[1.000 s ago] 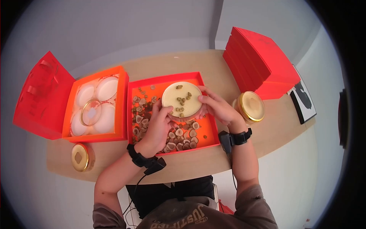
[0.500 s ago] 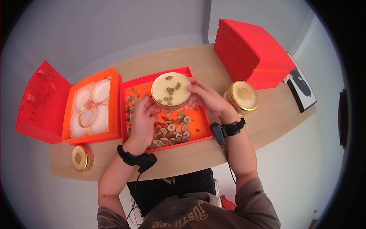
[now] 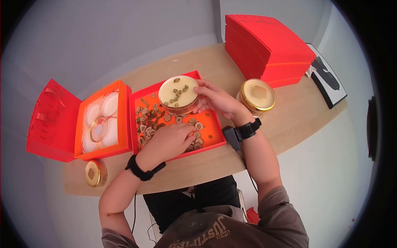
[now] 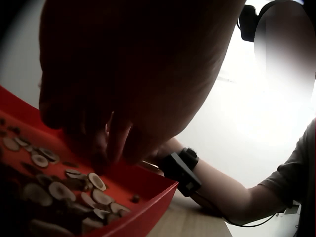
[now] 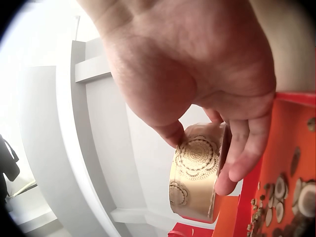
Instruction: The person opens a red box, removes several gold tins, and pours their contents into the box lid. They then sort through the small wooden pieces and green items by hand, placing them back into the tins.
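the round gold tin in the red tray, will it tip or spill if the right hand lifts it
The tin looks shallow and wide, so probably stable. Small pieces lie loose on its flat top and would likely slide off if tilted. The right hand grips only its rim, so the embossed metal may slip.
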`<state>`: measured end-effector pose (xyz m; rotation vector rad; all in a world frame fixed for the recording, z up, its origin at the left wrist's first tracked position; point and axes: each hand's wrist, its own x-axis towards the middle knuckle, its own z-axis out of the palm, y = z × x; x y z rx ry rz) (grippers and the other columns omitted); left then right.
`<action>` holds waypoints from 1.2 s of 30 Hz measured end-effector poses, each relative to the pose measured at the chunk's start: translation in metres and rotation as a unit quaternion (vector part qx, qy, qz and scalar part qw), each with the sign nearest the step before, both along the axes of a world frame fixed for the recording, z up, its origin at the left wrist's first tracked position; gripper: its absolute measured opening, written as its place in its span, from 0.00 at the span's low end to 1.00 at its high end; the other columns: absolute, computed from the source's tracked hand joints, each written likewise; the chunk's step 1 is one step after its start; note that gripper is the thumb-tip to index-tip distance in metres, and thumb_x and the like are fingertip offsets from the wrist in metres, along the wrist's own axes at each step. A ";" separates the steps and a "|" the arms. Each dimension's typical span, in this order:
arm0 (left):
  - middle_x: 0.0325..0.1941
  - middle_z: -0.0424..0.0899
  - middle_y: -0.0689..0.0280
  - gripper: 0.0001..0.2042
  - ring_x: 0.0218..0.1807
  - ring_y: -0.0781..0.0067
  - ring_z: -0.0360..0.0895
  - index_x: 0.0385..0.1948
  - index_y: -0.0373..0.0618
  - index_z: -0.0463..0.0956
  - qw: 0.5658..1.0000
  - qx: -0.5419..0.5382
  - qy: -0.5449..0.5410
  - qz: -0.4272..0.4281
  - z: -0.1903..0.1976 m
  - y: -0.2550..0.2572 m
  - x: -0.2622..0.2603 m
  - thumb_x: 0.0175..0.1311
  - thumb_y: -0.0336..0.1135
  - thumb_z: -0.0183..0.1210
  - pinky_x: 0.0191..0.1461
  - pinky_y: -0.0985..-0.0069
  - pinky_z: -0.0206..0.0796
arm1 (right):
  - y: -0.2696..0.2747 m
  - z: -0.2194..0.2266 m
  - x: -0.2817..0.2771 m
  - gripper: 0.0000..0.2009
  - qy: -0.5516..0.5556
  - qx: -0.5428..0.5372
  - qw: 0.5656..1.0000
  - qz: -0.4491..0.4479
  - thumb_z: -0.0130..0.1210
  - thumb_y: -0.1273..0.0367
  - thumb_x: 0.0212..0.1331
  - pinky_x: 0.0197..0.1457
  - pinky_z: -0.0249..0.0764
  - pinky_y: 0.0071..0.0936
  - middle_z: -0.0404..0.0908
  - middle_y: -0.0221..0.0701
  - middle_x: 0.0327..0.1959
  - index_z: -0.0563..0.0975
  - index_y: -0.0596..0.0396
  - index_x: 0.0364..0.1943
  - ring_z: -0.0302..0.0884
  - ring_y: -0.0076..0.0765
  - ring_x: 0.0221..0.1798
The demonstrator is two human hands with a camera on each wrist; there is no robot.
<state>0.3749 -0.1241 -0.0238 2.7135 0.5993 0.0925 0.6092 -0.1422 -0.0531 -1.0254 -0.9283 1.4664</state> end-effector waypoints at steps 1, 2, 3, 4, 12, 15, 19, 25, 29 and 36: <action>0.41 0.86 0.58 0.14 0.41 0.61 0.85 0.53 0.47 0.81 1.000 0.002 0.000 0.000 -0.002 0.000 0.003 0.72 0.39 0.56 0.45 0.64 0.77 | 0.000 0.000 0.001 0.29 0.001 -0.001 1.000 0.003 0.54 0.56 0.73 0.43 0.82 0.24 0.80 0.39 0.51 0.61 0.55 0.71 0.88 0.31 0.38; 0.42 0.86 0.57 0.14 0.42 0.57 0.85 0.54 0.48 0.81 1.000 0.005 0.021 0.003 -0.002 0.000 0.007 0.71 0.39 0.55 0.45 0.62 0.77 | 0.000 0.001 0.001 0.29 0.001 0.001 1.000 0.001 0.54 0.56 0.73 0.43 0.82 0.24 0.80 0.39 0.51 0.61 0.55 0.71 0.88 0.31 0.38; 0.43 0.86 0.57 0.15 0.43 0.53 0.85 0.54 0.48 0.81 0.999 0.008 0.043 0.007 -0.001 -0.001 0.010 0.71 0.39 0.54 0.46 0.59 0.76 | -0.001 0.002 0.001 0.28 0.000 -0.001 1.000 0.001 0.54 0.57 0.74 0.43 0.83 0.24 0.81 0.38 0.48 0.61 0.56 0.71 0.88 0.31 0.38; 0.43 0.86 0.57 0.15 0.43 0.53 0.85 0.54 0.48 0.81 0.999 0.009 0.044 0.004 0.000 -0.001 0.013 0.71 0.39 0.54 0.46 0.59 0.76 | -0.001 0.003 0.001 0.27 0.000 -0.004 1.000 0.000 0.54 0.58 0.74 0.44 0.83 0.25 0.82 0.37 0.45 0.61 0.57 0.70 0.88 0.32 0.39; 0.34 0.87 0.58 0.16 0.38 0.53 0.86 0.57 0.50 0.78 0.999 0.031 0.038 0.009 -0.012 0.000 0.019 0.71 0.37 0.52 0.39 0.55 0.77 | -0.001 0.001 0.001 0.29 0.004 -0.003 1.000 0.008 0.55 0.56 0.72 0.42 0.82 0.23 0.81 0.41 0.49 0.61 0.55 0.70 0.88 0.32 0.38; 0.35 0.87 0.56 0.16 0.38 0.52 0.86 0.57 0.50 0.77 0.993 0.065 0.102 0.007 -0.011 0.001 0.016 0.71 0.38 0.53 0.39 0.55 0.76 | -0.001 0.000 0.001 0.29 0.005 -0.004 1.000 0.012 0.55 0.56 0.72 0.42 0.82 0.23 0.80 0.41 0.48 0.61 0.54 0.69 0.88 0.32 0.37; 0.35 0.86 0.56 0.17 0.37 0.51 0.86 0.57 0.48 0.76 0.993 0.018 0.117 -0.004 -0.009 0.005 0.016 0.70 0.40 0.55 0.40 0.54 0.76 | 0.000 0.000 0.002 0.29 -0.004 -0.005 1.000 0.025 0.55 0.56 0.72 0.41 0.81 0.23 0.80 0.41 0.49 0.61 0.54 0.69 0.88 0.32 0.37; 0.40 0.86 0.59 0.16 0.42 0.53 0.85 0.55 0.50 0.75 0.995 0.040 0.088 0.034 -0.016 0.009 0.017 0.68 0.42 0.59 0.43 0.57 0.77 | 0.001 -0.001 0.002 0.29 -0.003 -0.003 1.000 0.027 0.55 0.56 0.72 0.42 0.81 0.23 0.79 0.42 0.51 0.61 0.54 0.70 0.88 0.32 0.38; 0.43 0.86 0.60 0.14 0.45 0.53 0.85 0.51 0.48 0.75 0.994 0.057 0.091 0.029 -0.022 0.012 0.020 0.67 0.41 0.60 0.43 0.57 0.77 | 0.000 0.000 0.001 0.30 -0.002 -0.004 1.000 0.023 0.55 0.56 0.72 0.42 0.81 0.24 0.79 0.42 0.52 0.60 0.54 0.70 0.87 0.32 0.38; 0.38 0.85 0.58 0.09 0.41 0.53 0.83 0.40 0.44 0.76 0.994 0.089 0.061 0.008 -0.025 0.009 0.024 0.65 0.38 0.61 0.43 0.57 0.76 | -0.001 0.001 0.000 0.28 -0.001 -0.008 1.000 0.022 0.54 0.56 0.73 0.42 0.81 0.22 0.80 0.39 0.51 0.62 0.54 0.71 0.87 0.29 0.37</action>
